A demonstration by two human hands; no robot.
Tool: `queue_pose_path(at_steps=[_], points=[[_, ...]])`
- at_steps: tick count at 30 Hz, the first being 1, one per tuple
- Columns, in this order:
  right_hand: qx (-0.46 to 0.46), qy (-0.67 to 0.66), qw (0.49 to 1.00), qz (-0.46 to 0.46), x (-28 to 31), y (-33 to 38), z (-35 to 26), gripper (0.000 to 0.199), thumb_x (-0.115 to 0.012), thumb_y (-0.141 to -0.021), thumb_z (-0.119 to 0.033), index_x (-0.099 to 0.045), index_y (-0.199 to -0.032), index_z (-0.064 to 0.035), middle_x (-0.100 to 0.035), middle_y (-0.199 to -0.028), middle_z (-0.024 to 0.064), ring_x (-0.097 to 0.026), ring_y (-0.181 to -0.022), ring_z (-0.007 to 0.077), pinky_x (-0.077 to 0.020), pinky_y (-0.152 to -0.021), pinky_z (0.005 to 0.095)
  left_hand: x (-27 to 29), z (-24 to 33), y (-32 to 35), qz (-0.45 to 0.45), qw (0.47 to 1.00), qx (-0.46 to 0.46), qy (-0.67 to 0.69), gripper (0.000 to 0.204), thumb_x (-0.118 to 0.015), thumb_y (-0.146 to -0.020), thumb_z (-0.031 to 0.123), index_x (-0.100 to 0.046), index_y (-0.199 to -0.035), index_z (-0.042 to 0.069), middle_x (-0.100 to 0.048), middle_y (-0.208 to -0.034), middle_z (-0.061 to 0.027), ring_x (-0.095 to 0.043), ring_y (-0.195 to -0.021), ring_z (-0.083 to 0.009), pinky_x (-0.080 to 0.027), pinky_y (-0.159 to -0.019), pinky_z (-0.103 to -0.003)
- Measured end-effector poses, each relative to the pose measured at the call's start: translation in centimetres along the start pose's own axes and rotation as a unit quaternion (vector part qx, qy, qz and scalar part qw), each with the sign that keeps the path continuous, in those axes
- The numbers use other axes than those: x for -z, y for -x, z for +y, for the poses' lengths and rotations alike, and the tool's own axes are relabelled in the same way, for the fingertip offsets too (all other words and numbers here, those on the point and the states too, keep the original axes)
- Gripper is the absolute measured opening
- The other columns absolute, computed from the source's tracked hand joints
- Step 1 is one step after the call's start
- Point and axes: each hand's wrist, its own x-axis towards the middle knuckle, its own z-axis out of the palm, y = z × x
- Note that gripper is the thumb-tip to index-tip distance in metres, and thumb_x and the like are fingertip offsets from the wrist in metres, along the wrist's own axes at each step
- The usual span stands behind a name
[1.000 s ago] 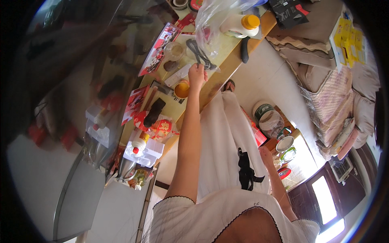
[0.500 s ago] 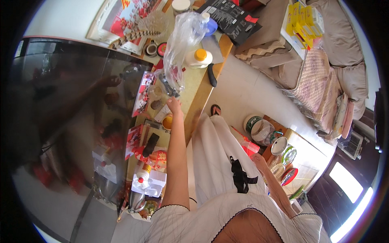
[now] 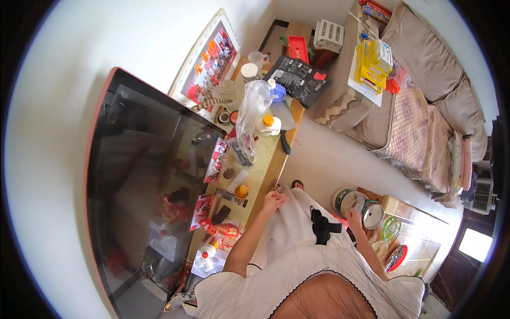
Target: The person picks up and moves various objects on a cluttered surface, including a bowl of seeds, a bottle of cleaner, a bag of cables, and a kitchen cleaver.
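Observation:
My left hand (image 3: 274,201) is held in front of my white skirt, near the table's front edge, its fingers apart with nothing seen in them. To my right, my right hand (image 3: 353,218) is raised with curled fingers; whether anything is inside them is hidden. Left of my left hand, an orange-yellow cup (image 3: 241,192) stands on the table (image 3: 260,169). Farther along lie a clear plastic bag (image 3: 252,106) and a dark object (image 3: 243,155) at its near end. A white bottle with an orange cap (image 3: 269,126) stands beside a black-handled knife (image 3: 285,142) at the edge.
A large dark television (image 3: 143,159) stands along the left. At the table's far end lies a black package (image 3: 297,77). A sofa (image 3: 435,69) and yellow boxes (image 3: 374,61) are at the far right. Near my right hand are a lidded tub (image 3: 345,201) and a red-rimmed basket (image 3: 396,258).
My left hand has left the dark object by the plastic bag and drawn back toward my skirt. My right hand has come up slightly. The view has shifted, showing more wall.

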Motion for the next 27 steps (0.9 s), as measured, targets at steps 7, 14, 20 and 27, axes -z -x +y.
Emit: queue_pose_path(at_steps=[7, 14, 20, 27], points=[[0.338, -0.146, 0.926, 0.081, 4.8, -6.5, -20.1, 0.031, -0.047, -0.068, -0.008, -0.047, -0.099, -0.0058, -0.050, -0.087, 0.0139, -0.046, -0.082, 0.0293, -0.0347, -0.077, 0.0354, -11.4, 7.3, 5.0, -0.243, 0.958, 0.069, 0.134, 0.031, -0.034, -0.082, 0.025, -0.040, -0.103, 0.003, -0.043, -0.107, -0.0123, -0.036, -0.107, -0.0239, -0.029, -0.088, -0.043], [0.400, -0.034, 0.907, 0.125, 6.5, -7.3, -25.5, 0.025, -0.046, -0.067, -0.017, -0.046, -0.088, -0.0034, -0.053, -0.069, 0.0124, -0.050, -0.066, 0.0252, -0.0348, -0.067, 0.0335, -17.5, 8.8, 5.8, -0.428, 0.886, -0.010, 0.181, 0.048, -0.024, -0.083, 0.033, -0.033, -0.112, -0.005, -0.034, -0.117, -0.0192, -0.033, -0.109, -0.0272, -0.022, -0.094, -0.037], [0.446, -0.134, 0.881, 0.082, 2.9, -9.0, -26.3, 0.025, -0.047, -0.070, -0.012, -0.046, -0.094, -0.0042, -0.052, -0.077, 0.0132, -0.050, -0.075, 0.0278, -0.0369, -0.073, 0.0343, -12.1, 10.3, 3.2, -0.309, 0.939, -0.013, 0.153, 0.041, -0.024, -0.083, 0.027, -0.038, -0.107, -0.003, -0.039, -0.112, -0.0189, -0.038, -0.103, -0.0271, -0.029, -0.089, -0.036], [0.270, -0.171, 0.947, -0.021, 3.7, -13.1, -21.2, 0.014, -0.044, -0.073, -0.003, -0.051, -0.084, -0.0006, -0.055, -0.078, 0.0119, -0.054, -0.071, 0.0210, -0.0419, -0.065, 0.0285, 4.5, 12.0, -6.9, 0.275, 0.771, -0.355, -0.451, 0.057, -0.055, -0.069, 0.038, -0.039, -0.106, -0.001, -0.045, -0.100, -0.0188, -0.043, -0.094, -0.0281, -0.036, -0.075, -0.037]])
